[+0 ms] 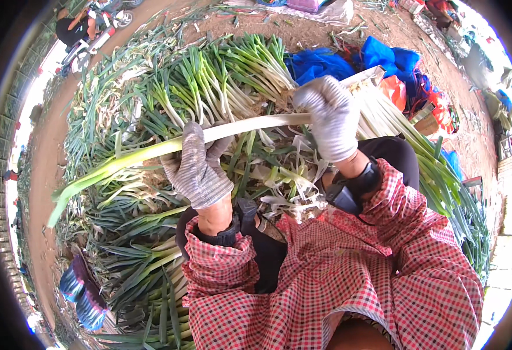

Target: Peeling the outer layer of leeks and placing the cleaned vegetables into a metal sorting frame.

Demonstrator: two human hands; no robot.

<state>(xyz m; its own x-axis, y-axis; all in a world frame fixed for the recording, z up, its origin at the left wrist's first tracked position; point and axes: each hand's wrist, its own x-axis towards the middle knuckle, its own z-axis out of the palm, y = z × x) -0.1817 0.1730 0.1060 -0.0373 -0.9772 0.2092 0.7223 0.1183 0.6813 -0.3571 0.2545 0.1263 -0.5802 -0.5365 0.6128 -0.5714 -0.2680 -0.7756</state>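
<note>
A long scallion (pixel 254 124) stretches across in front of me, its white end to the right and its green leaves drooping to the far left. My left hand (pixel 200 166), in a grey striped knit glove, is closed round its middle, where the stalk turns pale green. The gloved right hand (pixel 330 116) grips the white root end, fingers curled over it, so the tip is hidden. Beyond the stalk lie bunches of scallions (pixel 206 81) with white ends toward me. Below my hands are loose peeled leaves and trimmings (pixel 291 181).
A neat stack of cleaned scallions (pixel 378 114) lies at my right. Behind it are blue plastic sheeting (pixel 384 58) and an orange-red bag (pixel 393 90). More scallions (pixel 151 262) lie at my left, near blue shiny slippers (pixel 84 291). A person by a motorbike (pixel 95 41) is far left.
</note>
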